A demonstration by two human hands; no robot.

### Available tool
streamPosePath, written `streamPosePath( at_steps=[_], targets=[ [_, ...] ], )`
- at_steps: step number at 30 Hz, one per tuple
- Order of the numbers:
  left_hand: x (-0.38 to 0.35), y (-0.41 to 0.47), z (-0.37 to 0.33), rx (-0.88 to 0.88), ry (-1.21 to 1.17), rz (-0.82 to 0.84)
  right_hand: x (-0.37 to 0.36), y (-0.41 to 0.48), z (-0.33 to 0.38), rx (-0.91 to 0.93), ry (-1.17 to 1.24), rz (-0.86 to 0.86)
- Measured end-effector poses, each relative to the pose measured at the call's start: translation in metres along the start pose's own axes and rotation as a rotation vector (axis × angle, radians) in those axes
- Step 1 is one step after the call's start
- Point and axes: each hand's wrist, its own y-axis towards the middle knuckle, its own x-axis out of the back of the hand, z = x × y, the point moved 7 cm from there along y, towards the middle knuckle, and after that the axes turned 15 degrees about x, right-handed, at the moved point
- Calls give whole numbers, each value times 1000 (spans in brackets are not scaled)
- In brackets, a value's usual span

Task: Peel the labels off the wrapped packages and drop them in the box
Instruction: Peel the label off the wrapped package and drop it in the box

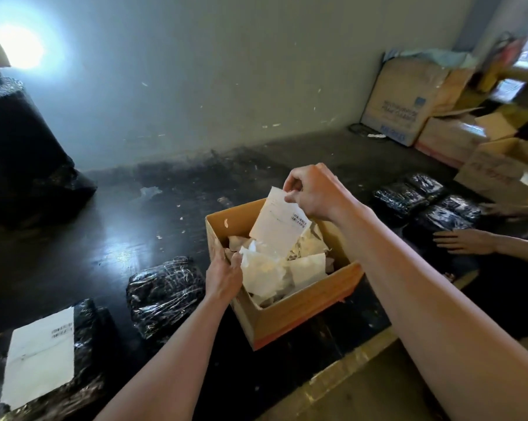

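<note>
– cardboard, brown and open-topped: that box (302, 308) is the landmark. what is going on over it?

– the right hand (314, 192) is pinching a white rectangular paper label (279, 229) by its top edge, fingers clamped on it, dangling it right above the box's heap of crumpled white labels (265, 271).

– and the left hand (224, 273)?

– it is gripping the box's near-left wall, fingers curled over the rim and closed on the cardboard.

– so which step?

– the drop, i judge. next the pinch needs opening so the label falls inside. then, left of the box, a black film-wrapped package (44, 363) is waiting with its white label on.
</note>
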Motion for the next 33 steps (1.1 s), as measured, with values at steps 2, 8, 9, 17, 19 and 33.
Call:
streamPosePath(
  at_steps=[2, 8, 9, 17, 19, 33],
  targets=[
    [-5, 3, 3, 31, -74, -46, -3, 0, -12, -1, 23, 32],
    [-14, 0, 6, 74, -149, -94, -1, 5, -30, 49, 73, 92],
    [-14, 0, 6, 78, -151, -104, -3, 6, -33, 43, 89, 127],
    [-15, 0, 4, 63, -148, -169, -19, 10, -63, 33, 68, 350],
    [-15, -2, 4, 63, -165, -171, -21, 14, -69, 34, -11, 357],
    [-15, 0, 7, 102, -226, -159, -18, 24, -103, 115, -77, 315]
  ],
)
